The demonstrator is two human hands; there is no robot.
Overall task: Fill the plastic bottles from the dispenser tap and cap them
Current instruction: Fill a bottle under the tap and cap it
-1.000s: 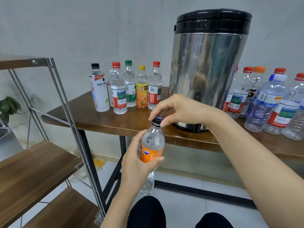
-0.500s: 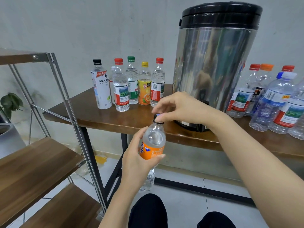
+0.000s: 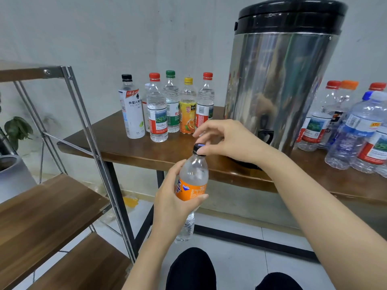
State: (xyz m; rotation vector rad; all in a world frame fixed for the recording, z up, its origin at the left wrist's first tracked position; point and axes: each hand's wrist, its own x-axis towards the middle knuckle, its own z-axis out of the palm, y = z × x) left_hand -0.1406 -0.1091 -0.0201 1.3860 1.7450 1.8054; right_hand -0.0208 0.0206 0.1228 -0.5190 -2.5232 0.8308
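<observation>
Orange-labelled bottle (image 3: 194, 176) upright, left hand (image 3: 167, 206) fingers wrapped round it; right hand (image 3: 228, 141) fingers arched, pinching black cap (image 3: 198, 147).

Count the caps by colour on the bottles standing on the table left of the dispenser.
Red caps: 2
Black cap: 1
Green cap: 1
Yellow cap: 1
Total: 5
A sixth bottle stands behind; its cap colour is unclear.

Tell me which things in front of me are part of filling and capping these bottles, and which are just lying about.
Job in hand: Fanta bottle, held by left hand; dark cap, right hand thumb on it; steel dispenser with tap; capped bottles to its left; more bottles to its right.

Lying about: metal shelf rack; potted plant.
</observation>
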